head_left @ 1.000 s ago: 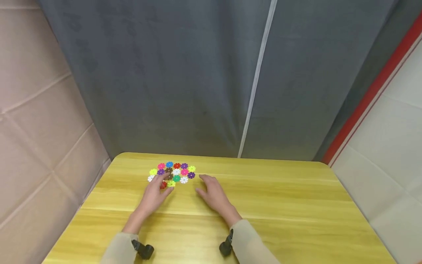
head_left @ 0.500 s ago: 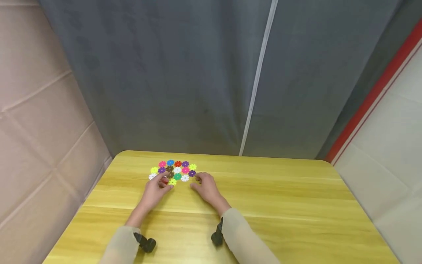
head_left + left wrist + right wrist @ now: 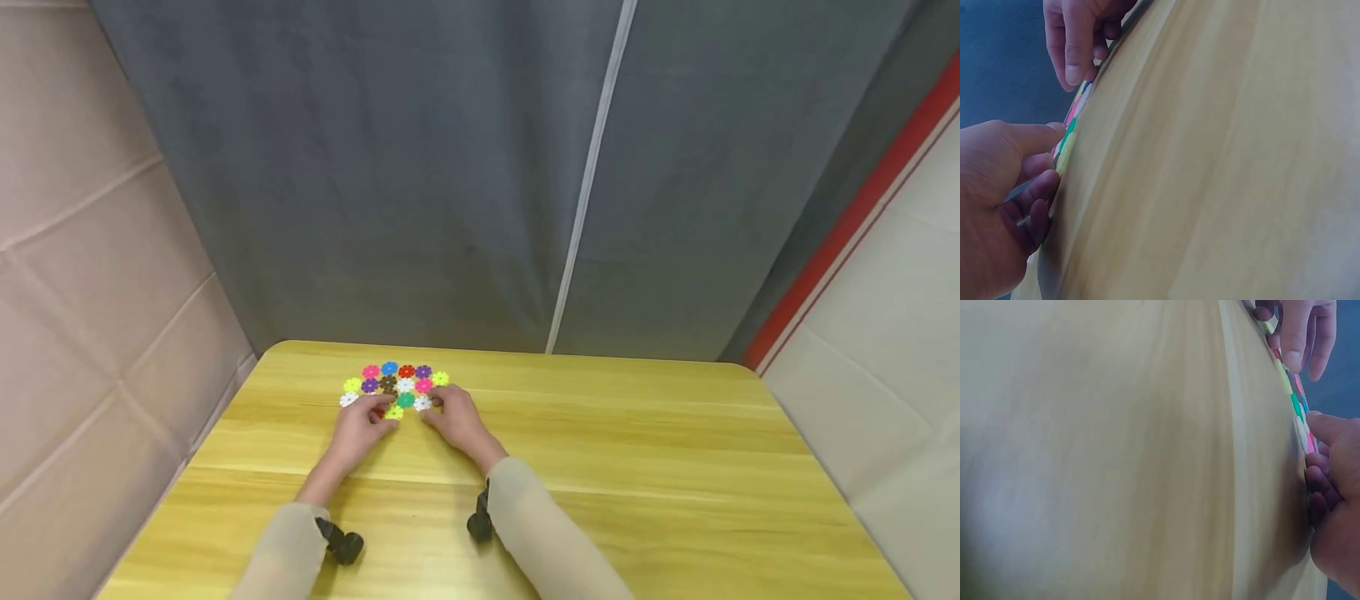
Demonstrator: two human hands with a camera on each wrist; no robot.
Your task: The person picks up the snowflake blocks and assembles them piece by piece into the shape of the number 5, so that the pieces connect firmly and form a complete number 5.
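**Closing in on the flower-disc cluster from both sides**

Comparing with a second ago: right hand [image 3: 456,419] slid left from open tabletop and now sits at the right edge of the cluster of plastic flower discs [image 3: 395,385], fingertips at the white disc [image 3: 422,403]. Left hand [image 3: 362,425] barely moved, parked at the lower-left edge by the yellow-green disc [image 3: 393,412], covering a red one. Looks like both hands are bracketing the near row now, probably to work a piece in the cluster.

Fingers on both hands curled down onto the disc edges; can't tell if either actually pinches a disc or just touches, wrist views too blurry and edge-on.

Cluster sits centre-left of the frame, lying flat on the yellow wooden table [image 3: 637,467], near the far edge by the grey curtain [image 3: 420,167]. Little room behind the discs, not much to the left edge either. Loads of bare wood to the right and toward the bottom of the frame.
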